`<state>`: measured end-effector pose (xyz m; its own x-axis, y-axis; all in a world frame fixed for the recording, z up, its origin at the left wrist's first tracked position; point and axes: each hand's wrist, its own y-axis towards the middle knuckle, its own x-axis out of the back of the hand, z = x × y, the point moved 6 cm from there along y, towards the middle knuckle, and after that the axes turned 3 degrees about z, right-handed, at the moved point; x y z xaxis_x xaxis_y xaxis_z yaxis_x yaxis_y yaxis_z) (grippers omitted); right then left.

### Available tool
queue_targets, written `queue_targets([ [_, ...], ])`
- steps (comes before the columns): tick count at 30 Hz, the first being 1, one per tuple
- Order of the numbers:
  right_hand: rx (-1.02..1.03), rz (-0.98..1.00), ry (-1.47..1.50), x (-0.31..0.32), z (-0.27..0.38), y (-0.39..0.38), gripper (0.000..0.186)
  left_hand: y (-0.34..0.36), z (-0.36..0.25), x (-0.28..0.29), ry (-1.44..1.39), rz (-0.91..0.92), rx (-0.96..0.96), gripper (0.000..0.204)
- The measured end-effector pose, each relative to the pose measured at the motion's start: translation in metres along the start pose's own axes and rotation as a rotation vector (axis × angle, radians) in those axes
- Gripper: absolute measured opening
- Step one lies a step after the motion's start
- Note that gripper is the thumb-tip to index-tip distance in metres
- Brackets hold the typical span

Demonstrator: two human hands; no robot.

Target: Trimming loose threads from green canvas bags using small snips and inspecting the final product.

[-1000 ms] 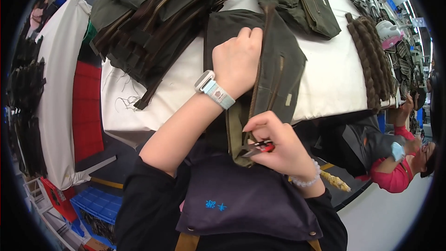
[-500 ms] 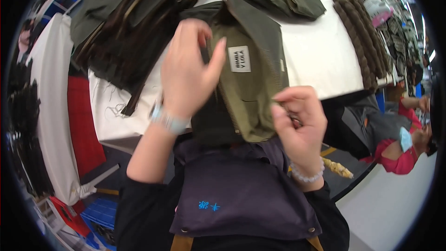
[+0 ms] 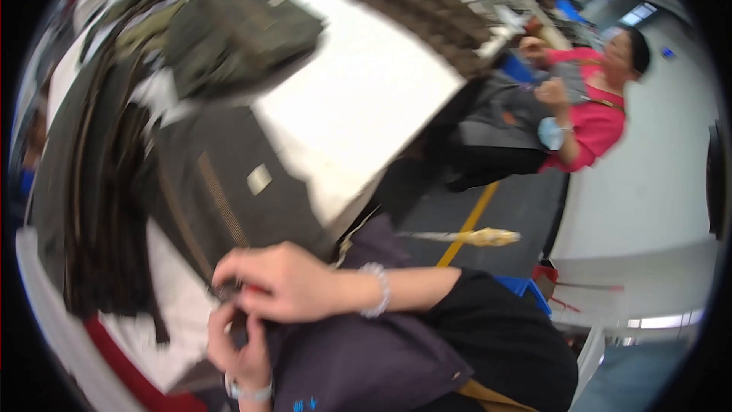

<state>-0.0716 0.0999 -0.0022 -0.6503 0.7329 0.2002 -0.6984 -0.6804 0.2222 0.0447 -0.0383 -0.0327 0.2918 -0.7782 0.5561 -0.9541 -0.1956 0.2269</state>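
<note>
A dark grey-green fabric bag (image 3: 229,172) with brass-toned zips and a small pale label lies on the white table near its front edge. At the bag's near end, my right hand (image 3: 293,282), wearing a beaded bracelet, is closed around a small dark object with a red part (image 3: 242,288); blur hides its exact kind. Just below, my left hand (image 3: 242,347) has its fingers curled close to the right fingertips. What the left fingers pinch, if anything, cannot be made out.
Stacked dark zipped pieces (image 3: 95,206) lie to the left, another green bag (image 3: 240,30) beyond. Brown quilted rolls (image 3: 423,11) sit at the far side of the white table (image 3: 343,99). A co-worker in pink (image 3: 591,107) stands to the right. A yellowish bundle (image 3: 492,237) is over the floor.
The view has swung to the right. My hands have come together at the bag's near end. The bag's olive lining, open to view before, no longer shows.
</note>
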Motion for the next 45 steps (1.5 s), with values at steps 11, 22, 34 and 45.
queue_targets([
  [11, 0.411, 0.135, -0.179, -0.015, 0.012, -0.037, 0.028, 0.099, 0.012, -0.034, -0.284, 0.134, 0.126, 0.002],
  [22, -0.177, 0.007, 0.028, 0.016, -0.045, 0.010, 0.025, 0.086, 0.047, -0.025, -0.547, 0.089, 0.343, 0.023],
  [34, -0.206, 0.068, -0.162, 0.016, -0.037, 0.011, 0.025, 0.034, 0.034, -0.039, -0.369, 0.057, 0.077, 0.028],
  [45, 0.044, 0.065, -0.040, 0.011, -0.008, -0.034, 0.032, 0.041, 0.033, -0.026, -0.472, 0.123, 0.147, 0.032],
])
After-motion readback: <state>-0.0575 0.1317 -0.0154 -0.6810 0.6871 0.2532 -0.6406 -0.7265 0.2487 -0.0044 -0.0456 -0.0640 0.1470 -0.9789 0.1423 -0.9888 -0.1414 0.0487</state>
